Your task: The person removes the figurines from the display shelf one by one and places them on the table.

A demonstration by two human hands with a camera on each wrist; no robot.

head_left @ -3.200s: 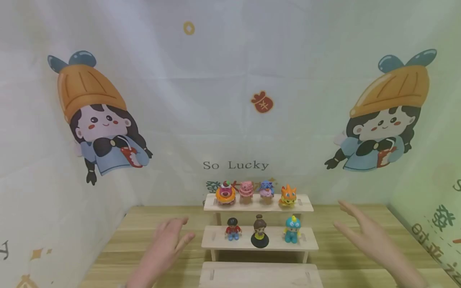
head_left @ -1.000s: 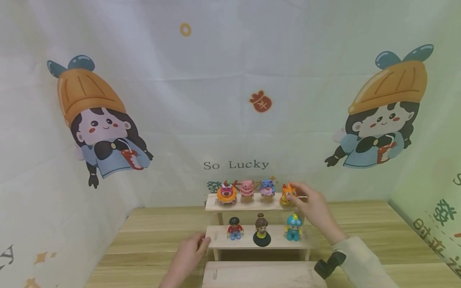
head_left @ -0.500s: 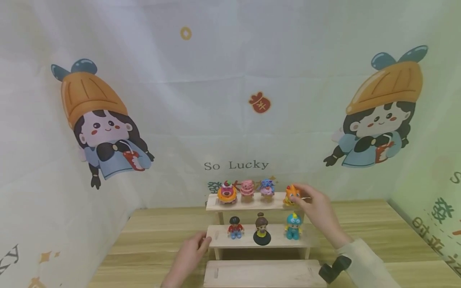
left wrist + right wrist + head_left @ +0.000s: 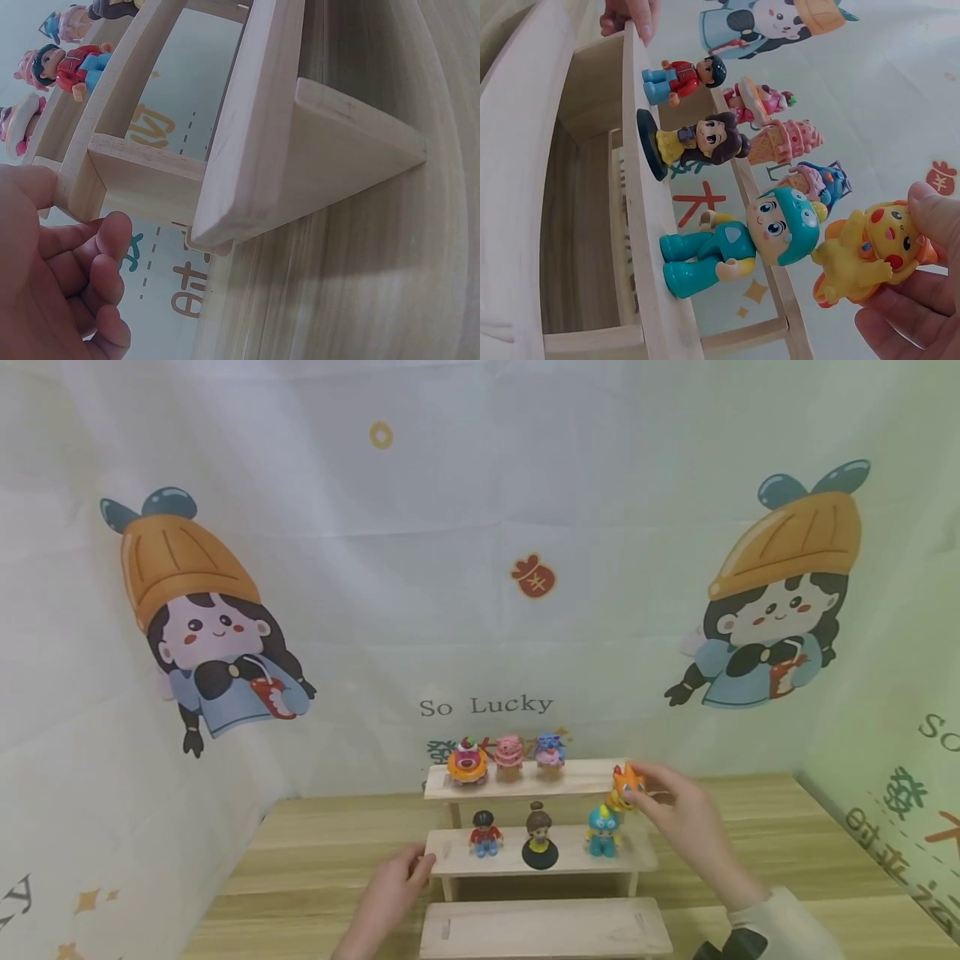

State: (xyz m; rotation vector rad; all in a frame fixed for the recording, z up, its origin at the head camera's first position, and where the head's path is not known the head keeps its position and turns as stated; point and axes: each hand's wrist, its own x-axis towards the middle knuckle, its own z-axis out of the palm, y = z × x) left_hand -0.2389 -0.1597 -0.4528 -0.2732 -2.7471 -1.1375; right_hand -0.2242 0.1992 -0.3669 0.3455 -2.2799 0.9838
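In the right wrist view, the yellow toy point(image 4: 866, 259), low on the right, looks like smooth, shiny plastic. The blue-green doll point(image 4: 784, 229), near the middle, does too. In the head view, the step shelf point(image 4: 543, 929), bottom middle, is dull wood. The sheet point(image 4: 405, 568) up top is creased cloth.

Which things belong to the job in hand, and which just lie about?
Likely in use:
orange-and-yellow figure, in the right hand
middle shelf, touched by the left hand

Apparently just there:
three top-shelf figures
three middle-shelf figures
printed backdrop
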